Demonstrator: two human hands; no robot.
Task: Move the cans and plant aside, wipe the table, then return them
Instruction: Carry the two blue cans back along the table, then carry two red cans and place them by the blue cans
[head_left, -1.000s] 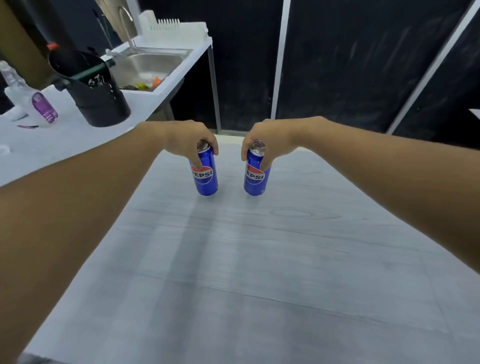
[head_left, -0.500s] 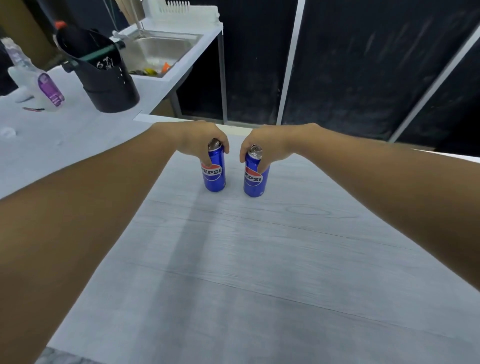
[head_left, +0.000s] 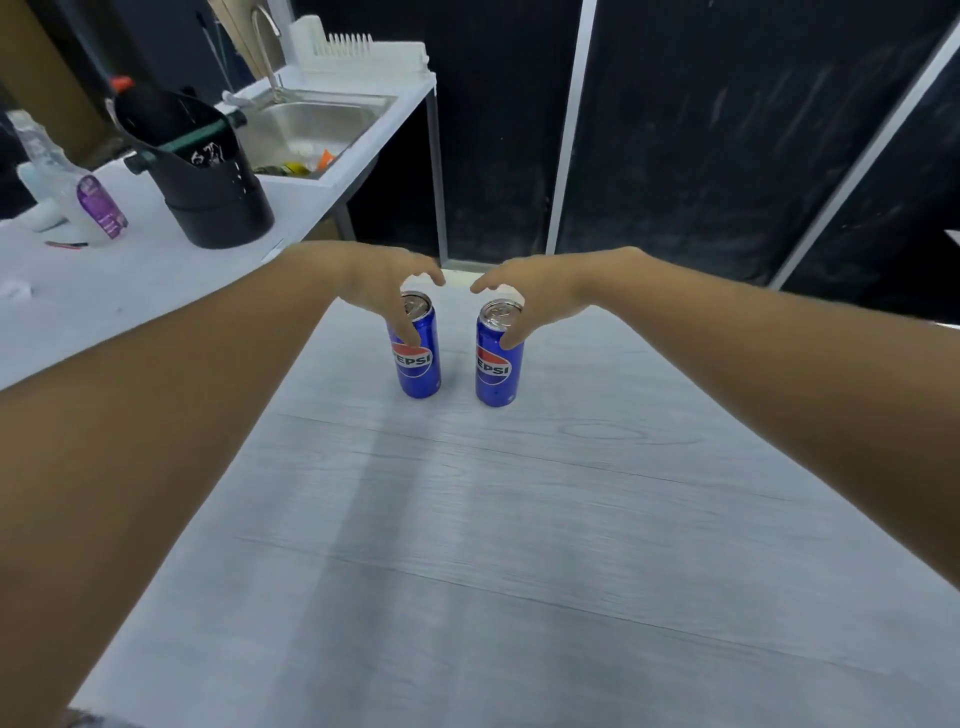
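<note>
a: cans first. two blue pepsi cans stand upright near the far end of the grey wood-grain table (head_left: 519, 519), side by side with a clear gap between them. left can (head_left: 418, 358), right can (head_left: 497, 364), both with silver tops showing.

b: hands?

a: left hand (head_left: 387, 283) arches over the left can, fingers spread loose above the lid. its thumb (head_left: 405, 330) lies down the can's near side, touching the blue wall just above the logo. the other fingers reach past the top and do not wrap it, so the grip is wide, not closed.

b: and the other one?

a: right hand (head_left: 540, 291) mirrors it over the right can. the thumb (head_left: 511, 340) rests against the can's upper right side, forefinger pointing out past the lid toward the left hand. also spread wide, nothing clamped.

b: both cans on the table, then?

a: yes, bases flat on the surface.

b: around that?

a: to the left runs a white counter (head_left: 104, 291), with a black bucket-like container (head_left: 208, 176) on it and a clear bottle with a purple label (head_left: 78, 192) further left. behind those sits a steel sink (head_left: 311, 130) with a tap, some small coloured things in the basin, too small to name. a white dish rack (head_left: 363, 54) stands at the far end. dark panels with pale frames fill the background.
</note>
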